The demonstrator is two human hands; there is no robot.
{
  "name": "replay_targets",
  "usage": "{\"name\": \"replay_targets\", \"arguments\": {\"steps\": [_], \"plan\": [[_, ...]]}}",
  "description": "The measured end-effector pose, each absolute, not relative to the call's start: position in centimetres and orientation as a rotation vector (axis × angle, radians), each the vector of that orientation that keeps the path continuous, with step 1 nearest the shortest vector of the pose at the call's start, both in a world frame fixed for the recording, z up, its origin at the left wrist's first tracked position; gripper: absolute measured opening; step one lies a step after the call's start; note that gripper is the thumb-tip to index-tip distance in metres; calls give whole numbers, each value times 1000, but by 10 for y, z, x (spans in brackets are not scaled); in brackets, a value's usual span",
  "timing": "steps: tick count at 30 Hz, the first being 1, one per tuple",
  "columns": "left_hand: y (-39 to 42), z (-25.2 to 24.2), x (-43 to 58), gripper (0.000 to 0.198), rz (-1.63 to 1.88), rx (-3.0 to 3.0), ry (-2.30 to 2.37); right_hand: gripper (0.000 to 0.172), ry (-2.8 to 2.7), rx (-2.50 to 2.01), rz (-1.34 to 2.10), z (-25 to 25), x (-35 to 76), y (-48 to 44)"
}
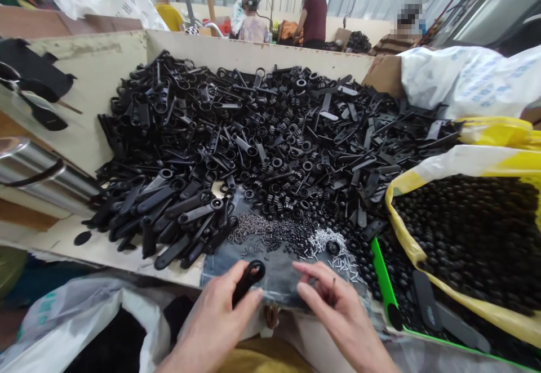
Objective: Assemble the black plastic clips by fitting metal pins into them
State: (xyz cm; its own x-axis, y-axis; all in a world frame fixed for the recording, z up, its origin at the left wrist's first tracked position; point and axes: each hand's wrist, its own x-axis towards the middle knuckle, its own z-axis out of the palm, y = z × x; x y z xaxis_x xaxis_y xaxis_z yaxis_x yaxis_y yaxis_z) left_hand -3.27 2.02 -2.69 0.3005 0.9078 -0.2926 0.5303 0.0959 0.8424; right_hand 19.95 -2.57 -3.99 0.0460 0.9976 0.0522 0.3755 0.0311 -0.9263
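Well, the left hand [211,319] is closed around a black plastic lever-shaped part [248,282], while the right hand [333,305] is half open above a dark flat sheet [274,274] (something tiny may sit in its fingers, I cannot tell). Small silver metal pins [333,249] lie loose nearby; one careless move could scatter them into the large heap of black plastic parts [253,136], where they would be hard to find.

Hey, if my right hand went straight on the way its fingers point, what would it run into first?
Probably the heap of tiny dark pieces on the dark sheet, just beyond your right hand's fingertips, though depth is hard to judge here.
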Motion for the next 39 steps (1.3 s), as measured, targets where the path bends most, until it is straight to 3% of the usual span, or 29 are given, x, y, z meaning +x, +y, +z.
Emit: {"name": "replay_targets", "arguments": {"steps": [7,14,24,28,33,39], "plan": [[64,-27,-6,25,154,2358,1459,21,-1577,-1524,783,-38,200,-6],[67,-32,-14,18,195,2358,1461,19,-1610,-1477,812,-38,177,14],[39,-33,-27,17,462,2303,1326,23,-1266,-1451,1262,-44,160,13],[22,-50,-32,15,491,2213,1400,18,-1529,-1462,1019,-44,164,-4],[24,-52,-35,25,553,1969,1452,30,-1926,-1496,507,-51,169,3],[29,-54,-41,31,670,1628,1425,29,-1849,-1527,363,-48,189,25]]}}
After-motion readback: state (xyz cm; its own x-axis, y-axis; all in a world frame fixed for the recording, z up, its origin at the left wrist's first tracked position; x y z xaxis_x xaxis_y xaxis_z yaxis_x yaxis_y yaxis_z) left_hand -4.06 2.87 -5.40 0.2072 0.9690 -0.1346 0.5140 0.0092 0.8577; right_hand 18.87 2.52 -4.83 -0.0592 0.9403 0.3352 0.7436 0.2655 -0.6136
